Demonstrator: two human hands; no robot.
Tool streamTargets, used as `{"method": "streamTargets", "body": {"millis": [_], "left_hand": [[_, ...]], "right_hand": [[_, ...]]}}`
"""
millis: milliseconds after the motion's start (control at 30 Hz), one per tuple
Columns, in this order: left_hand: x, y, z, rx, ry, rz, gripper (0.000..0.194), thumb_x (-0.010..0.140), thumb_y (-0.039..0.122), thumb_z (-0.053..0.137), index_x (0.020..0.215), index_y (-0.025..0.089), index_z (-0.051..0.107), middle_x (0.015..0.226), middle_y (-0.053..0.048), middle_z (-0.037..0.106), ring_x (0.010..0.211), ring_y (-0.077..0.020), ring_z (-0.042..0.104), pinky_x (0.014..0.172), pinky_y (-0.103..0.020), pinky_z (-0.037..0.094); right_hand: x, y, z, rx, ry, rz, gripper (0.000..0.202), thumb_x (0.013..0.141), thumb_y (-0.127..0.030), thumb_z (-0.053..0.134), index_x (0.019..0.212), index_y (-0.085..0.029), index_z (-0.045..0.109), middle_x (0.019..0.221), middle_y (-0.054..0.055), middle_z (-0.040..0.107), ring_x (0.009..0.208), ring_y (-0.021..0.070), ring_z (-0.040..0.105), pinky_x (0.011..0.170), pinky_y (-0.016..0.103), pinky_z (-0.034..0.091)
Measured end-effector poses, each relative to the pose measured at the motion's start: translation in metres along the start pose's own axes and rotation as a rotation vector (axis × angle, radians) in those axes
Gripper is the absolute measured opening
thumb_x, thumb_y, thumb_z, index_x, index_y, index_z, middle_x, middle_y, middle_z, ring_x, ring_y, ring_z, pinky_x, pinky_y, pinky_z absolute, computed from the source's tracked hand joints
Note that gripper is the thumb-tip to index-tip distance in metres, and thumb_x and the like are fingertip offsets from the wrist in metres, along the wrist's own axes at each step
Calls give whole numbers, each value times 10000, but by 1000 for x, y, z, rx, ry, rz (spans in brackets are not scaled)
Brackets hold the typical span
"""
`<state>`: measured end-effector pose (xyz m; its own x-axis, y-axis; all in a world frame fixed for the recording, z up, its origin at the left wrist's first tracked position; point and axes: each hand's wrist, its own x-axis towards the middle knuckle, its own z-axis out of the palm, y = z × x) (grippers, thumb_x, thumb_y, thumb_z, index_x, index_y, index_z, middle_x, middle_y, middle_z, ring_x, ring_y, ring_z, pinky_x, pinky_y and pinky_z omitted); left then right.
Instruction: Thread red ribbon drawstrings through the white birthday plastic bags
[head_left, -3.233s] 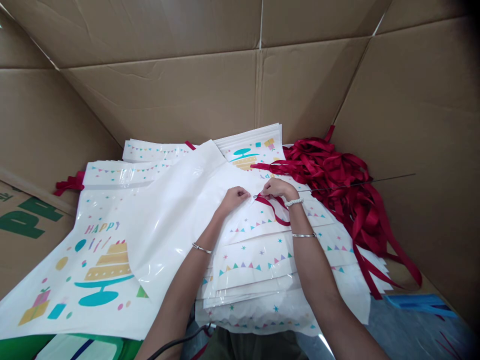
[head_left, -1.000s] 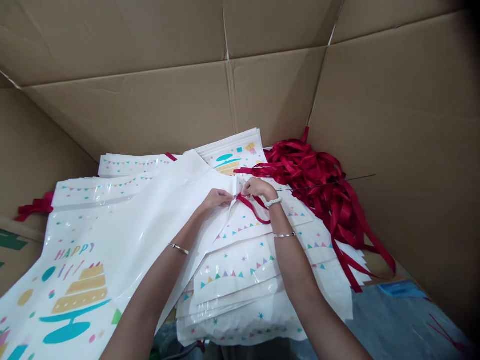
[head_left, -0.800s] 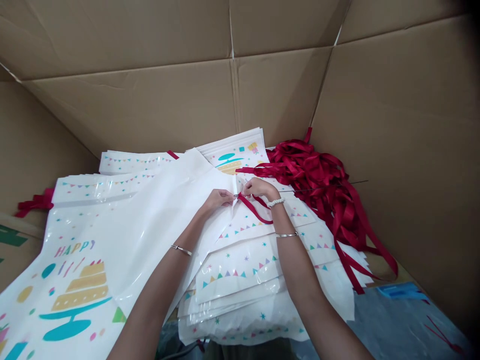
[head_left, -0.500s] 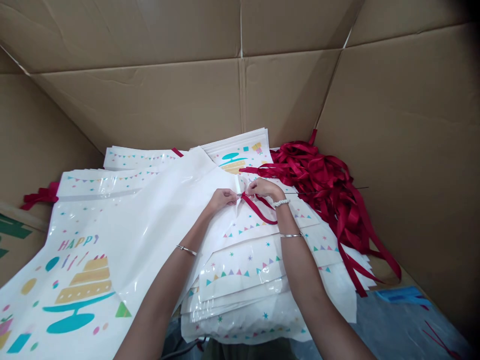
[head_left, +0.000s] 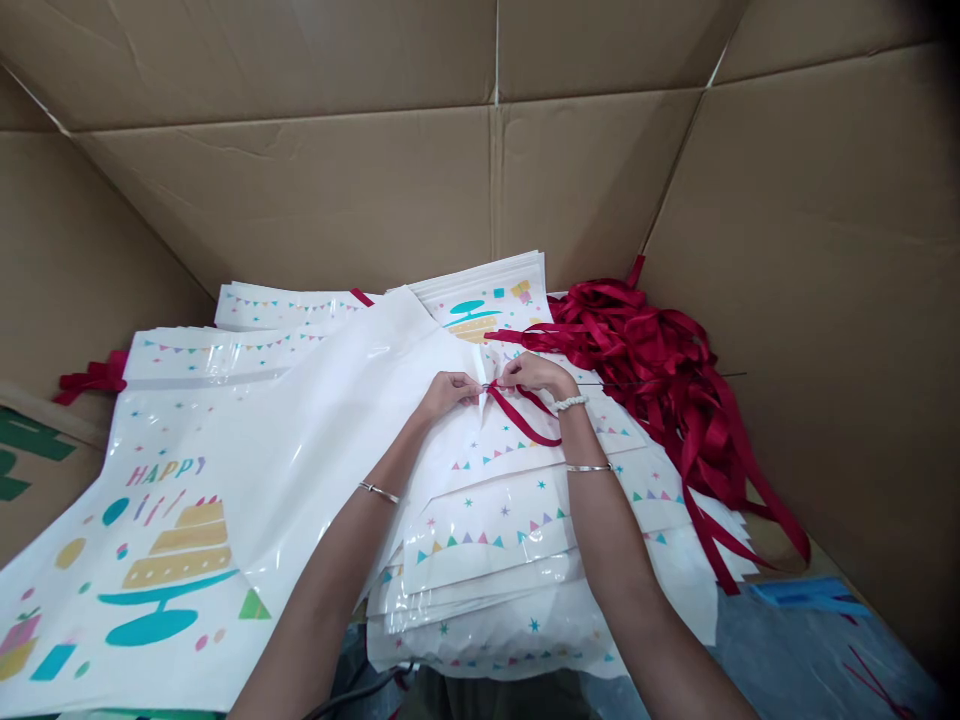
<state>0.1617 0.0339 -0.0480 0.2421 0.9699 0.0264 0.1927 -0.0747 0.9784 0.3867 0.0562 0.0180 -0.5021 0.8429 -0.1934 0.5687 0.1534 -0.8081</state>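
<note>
My left hand [head_left: 451, 394] is closed in a pinch on the edge of a white plastic bag [head_left: 352, 370] printed with a cake and party shapes. Close beside it, my right hand [head_left: 534, 373] pinches a long thin metal rod [head_left: 660, 382], which sticks out to the right past my wrist. A red ribbon [head_left: 517, 415] hangs in a loop from the bag's edge between the hands. The rod's tip lies among the fingertips, and whether it passes through the bag is too small to tell. Under both hands lies a pile of similar printed bags [head_left: 487, 510].
A heap of red ribbons [head_left: 645, 350] lies to the right, with strands trailing over the bags. More stacked bags [head_left: 285, 302] stand behind. Red ribbon ends [head_left: 94, 377] stick out at the left. Tall cardboard walls [head_left: 300, 200] enclose the back and sides.
The view has shifted slightly, so everything sits a little to the right. Both hands keep nearly the same pose at the bag's edge.
</note>
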Motion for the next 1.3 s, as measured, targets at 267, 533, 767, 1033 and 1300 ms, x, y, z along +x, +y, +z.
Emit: {"method": "streamTargets", "body": {"millis": [267, 533, 767, 1033, 1300], "left_hand": [[-2, 1, -3, -6, -78, -5, 451, 685, 565, 805, 764, 130, 720, 707, -67, 714, 638, -139, 610, 650, -267, 487], [-3, -1, -3, 41, -110, 17, 481, 742, 598, 751, 839, 129, 702, 742, -75, 719, 685, -155, 630, 673, -275, 483], [-5, 0, 0, 64, -84, 106, 479, 769, 604, 721, 816, 128, 690, 683, -59, 696, 607, -134, 589, 608, -253, 459], [-6, 0, 1, 76, -80, 141, 460, 793, 599, 693, 782, 140, 670, 682, -54, 693, 595, -128, 572, 603, -252, 457], [-9, 6, 6, 147, -52, 144, 364, 824, 503, 655, 747, 149, 626, 652, -33, 655, 584, -122, 558, 571, -238, 414]], "right_hand": [[2, 2, 0, -32, 11, -16, 108, 779, -163, 659, 721, -109, 731, 604, 9, 657, 512, 77, 494, 507, 188, 363], [5, 5, 0, -74, -10, -25, 164, 782, -203, 635, 668, -111, 707, 580, 3, 632, 487, 68, 427, 492, 202, 322], [-4, -4, -2, -62, 7, -18, 163, 793, -203, 644, 676, -105, 704, 573, 4, 628, 490, 65, 430, 506, 195, 337], [-2, -5, 1, -87, -6, -42, 140, 776, -169, 617, 681, -107, 700, 561, 8, 624, 488, 69, 452, 524, 188, 359], [-4, -13, 2, -251, 23, 29, 155, 764, -135, 617, 636, -111, 700, 613, 34, 672, 548, 94, 537, 527, 187, 373]]}}
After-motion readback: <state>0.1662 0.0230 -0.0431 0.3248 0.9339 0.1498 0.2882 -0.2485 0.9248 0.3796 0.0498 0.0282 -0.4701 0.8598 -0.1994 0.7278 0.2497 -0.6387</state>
